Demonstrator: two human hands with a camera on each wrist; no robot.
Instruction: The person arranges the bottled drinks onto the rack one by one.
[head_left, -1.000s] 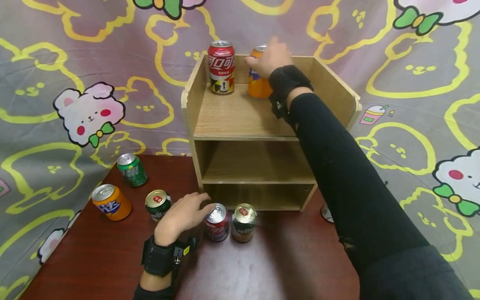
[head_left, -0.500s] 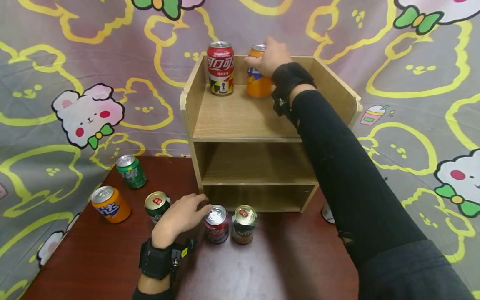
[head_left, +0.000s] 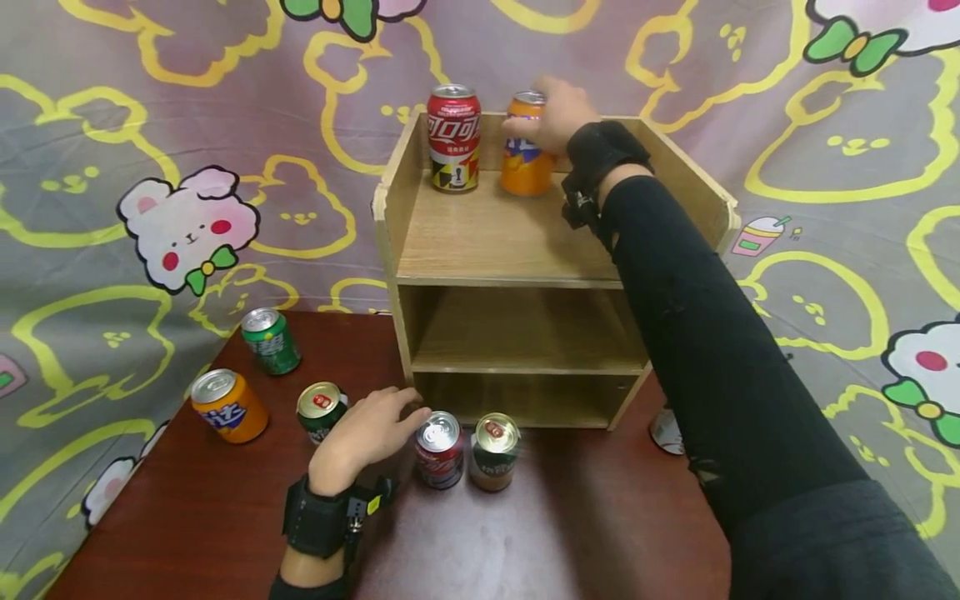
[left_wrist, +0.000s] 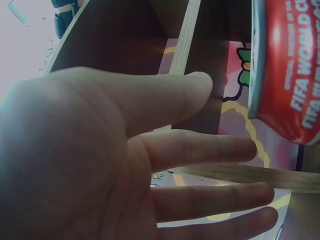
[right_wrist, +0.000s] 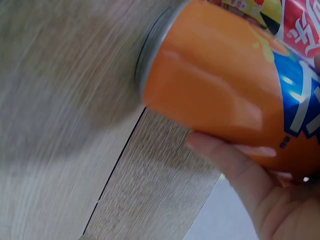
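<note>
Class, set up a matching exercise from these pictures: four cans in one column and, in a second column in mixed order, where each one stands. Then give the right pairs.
Column one:
1. red can on the shelf
2. orange can in the right hand
3. green can
4. red can by the left hand

Column two:
a. table, far left near the cloth
b. top shelf, gripped
c. table, in front of the shelf unit
d. top shelf, left side, untouched

Pairs: 1-d, 2-b, 3-a, 4-c

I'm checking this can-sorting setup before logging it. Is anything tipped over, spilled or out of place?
No spill or damage shows. The only oddity: one can sits half hidden behind the wooden shelf, apart from the others. The right hand grips an upright orange can.
</note>
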